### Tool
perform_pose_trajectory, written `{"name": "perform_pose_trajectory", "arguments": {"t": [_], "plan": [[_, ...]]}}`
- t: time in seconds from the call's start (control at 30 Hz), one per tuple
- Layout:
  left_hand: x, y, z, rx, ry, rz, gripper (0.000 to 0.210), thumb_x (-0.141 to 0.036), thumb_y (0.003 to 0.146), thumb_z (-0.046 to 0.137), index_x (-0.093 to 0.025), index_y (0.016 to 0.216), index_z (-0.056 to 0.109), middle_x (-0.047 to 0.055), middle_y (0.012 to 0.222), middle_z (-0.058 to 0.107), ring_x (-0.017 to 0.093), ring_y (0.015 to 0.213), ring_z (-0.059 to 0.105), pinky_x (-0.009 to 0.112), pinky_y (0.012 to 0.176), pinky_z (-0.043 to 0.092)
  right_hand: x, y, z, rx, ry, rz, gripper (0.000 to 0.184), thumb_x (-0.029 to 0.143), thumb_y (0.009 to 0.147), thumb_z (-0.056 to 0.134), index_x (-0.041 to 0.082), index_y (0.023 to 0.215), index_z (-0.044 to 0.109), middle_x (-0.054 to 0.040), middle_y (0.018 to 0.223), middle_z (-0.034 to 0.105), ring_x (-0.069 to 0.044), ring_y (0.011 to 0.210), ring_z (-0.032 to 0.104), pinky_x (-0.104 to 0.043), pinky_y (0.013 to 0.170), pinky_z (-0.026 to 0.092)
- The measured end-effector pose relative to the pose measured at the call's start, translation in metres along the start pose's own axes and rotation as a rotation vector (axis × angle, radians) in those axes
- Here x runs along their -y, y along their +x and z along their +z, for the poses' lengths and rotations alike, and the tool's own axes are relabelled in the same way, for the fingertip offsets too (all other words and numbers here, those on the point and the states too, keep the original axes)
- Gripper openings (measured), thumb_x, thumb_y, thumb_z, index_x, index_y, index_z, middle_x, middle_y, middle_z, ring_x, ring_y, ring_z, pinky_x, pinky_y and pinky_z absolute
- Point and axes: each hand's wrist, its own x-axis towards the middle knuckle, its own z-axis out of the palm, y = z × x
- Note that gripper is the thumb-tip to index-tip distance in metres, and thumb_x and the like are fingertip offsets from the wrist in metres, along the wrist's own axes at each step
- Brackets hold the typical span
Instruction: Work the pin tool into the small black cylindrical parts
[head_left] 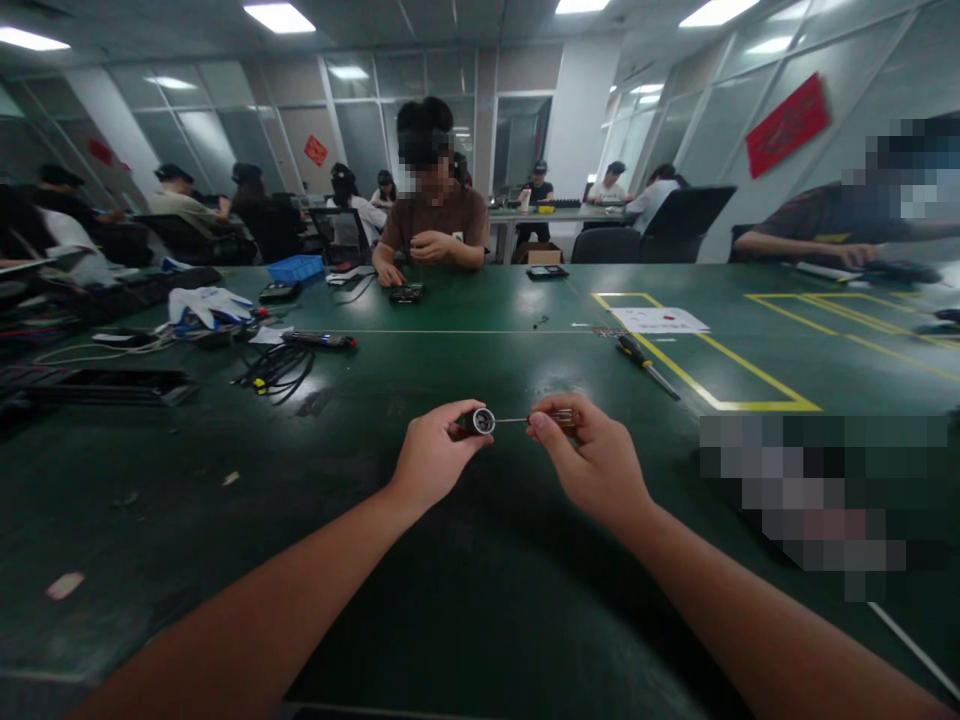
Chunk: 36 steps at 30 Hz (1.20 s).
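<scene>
Above the green table, my left hand is closed around a small dark cylindrical part, whose round silver-rimmed end faces me. My right hand grips a screwdriver by its brownish, partly see-through handle. Its thin shaft points left and meets the side of the cylindrical part; whether the tip sits in a screw is too small to tell. Fingers hide much of both things.
Another screwdriver lies to the right, near a white sheet. Black cables, gloves and a blue tray are at the left. A person works across the green table.
</scene>
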Motion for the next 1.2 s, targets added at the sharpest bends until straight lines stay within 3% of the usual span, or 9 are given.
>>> {"name": "perform_pose_trajectory", "arguments": {"t": [0.13, 0.37, 0.5, 0.67, 0.8, 1.2], "plan": [[0.001, 0.001, -0.001, -0.007, -0.014, 0.06, 0.036, -0.011, 0.075, 0.08, -0.025, 0.108, 0.077, 0.005, 0.11, 0.076, 0.023, 0.097, 0.074, 0.04, 0.089, 0.062, -0.003, 0.002, 0.002, 0.028, 0.093, 0.058, 0.022, 0.043, 0.096, 0.063, 0.021, 0.098, 0.068, -0.0053, 0.082, 0.076, -0.022, 0.078, 0.074, -0.037, 0.074, 0.057], [0.001, 0.005, -0.002, -0.051, -0.024, 0.09, 0.035, -0.009, 0.072, 0.081, -0.022, 0.105, 0.078, 0.008, 0.116, 0.072, 0.023, 0.1, 0.073, 0.041, 0.091, 0.063, -0.019, 0.011, 0.013, -0.042, 0.693, 0.411, 0.031, 0.047, 0.084, 0.078, 0.018, 0.092, 0.067, -0.0017, 0.076, 0.07, -0.016, 0.07, 0.068, -0.033, 0.07, 0.058], [0.002, 0.006, -0.004, -0.078, 0.005, 0.107, 0.037, -0.009, 0.073, 0.082, -0.022, 0.107, 0.077, 0.007, 0.116, 0.072, 0.022, 0.101, 0.072, 0.041, 0.093, 0.062, -0.021, 0.012, 0.014, 0.006, 0.922, 0.558, 0.032, 0.046, 0.08, 0.081, 0.018, 0.086, 0.067, -0.0022, 0.075, 0.069, -0.015, 0.069, 0.065, -0.031, 0.069, 0.057], [0.002, 0.006, -0.004, -0.094, 0.051, 0.11, 0.038, -0.008, 0.073, 0.081, -0.022, 0.108, 0.078, 0.007, 0.115, 0.072, 0.022, 0.1, 0.072, 0.04, 0.091, 0.062, -0.018, 0.009, 0.014, -0.075, 0.794, 0.4, 0.029, 0.045, 0.082, 0.08, 0.019, 0.089, 0.068, -0.0014, 0.077, 0.07, -0.016, 0.072, 0.067, -0.032, 0.07, 0.057], [0.0, 0.004, -0.003, -0.084, 0.056, 0.116, 0.04, -0.008, 0.074, 0.081, -0.023, 0.111, 0.077, 0.007, 0.117, 0.071, 0.021, 0.1, 0.072, 0.039, 0.092, 0.063, -0.018, 0.006, 0.013, -0.045, 0.576, 0.263, 0.027, 0.046, 0.089, 0.073, 0.02, 0.093, 0.068, -0.0028, 0.079, 0.072, -0.018, 0.072, 0.069, -0.035, 0.073, 0.057], [-0.007, 0.003, -0.005, -0.028, 0.165, 0.158, 0.043, -0.005, 0.076, 0.079, -0.024, 0.115, 0.076, 0.005, 0.118, 0.072, 0.02, 0.105, 0.071, 0.037, 0.094, 0.061, -0.01, 0.006, 0.008, -0.024, 0.398, 0.209, 0.032, 0.052, 0.091, 0.067, 0.02, 0.095, 0.066, -0.0048, 0.079, 0.073, -0.02, 0.074, 0.07, -0.036, 0.074, 0.058]]}}
